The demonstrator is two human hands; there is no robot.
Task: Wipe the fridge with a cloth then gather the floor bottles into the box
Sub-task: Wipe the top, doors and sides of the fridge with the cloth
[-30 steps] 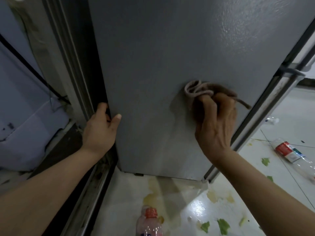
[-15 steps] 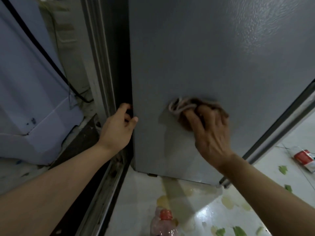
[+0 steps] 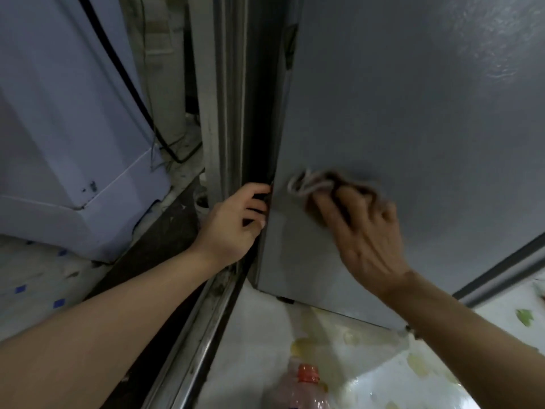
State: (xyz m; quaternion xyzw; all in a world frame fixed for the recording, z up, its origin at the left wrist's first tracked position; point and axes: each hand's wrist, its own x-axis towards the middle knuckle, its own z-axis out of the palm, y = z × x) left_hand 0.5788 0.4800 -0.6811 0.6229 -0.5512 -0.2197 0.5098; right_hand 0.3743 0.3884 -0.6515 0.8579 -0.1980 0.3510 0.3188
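Sliding leftward since a moment ago, the right hand (image 3: 364,231) is pressing the bunched cloth (image 3: 318,181) flat-fingered against the grey fridge (image 3: 413,98) side, now just beside its left edge. That edge is being gripped by the left hand (image 3: 233,222), fingers curled round it. A red-capped bottle (image 3: 300,385) is lying on the floor (image 3: 250,364) below, between the forearms.

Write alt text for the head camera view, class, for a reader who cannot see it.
The right hand presses a brown cloth against the grey fridge panel, while the left hand grips the panel's left edge. A red-capped bottle lies on the stained floor below.
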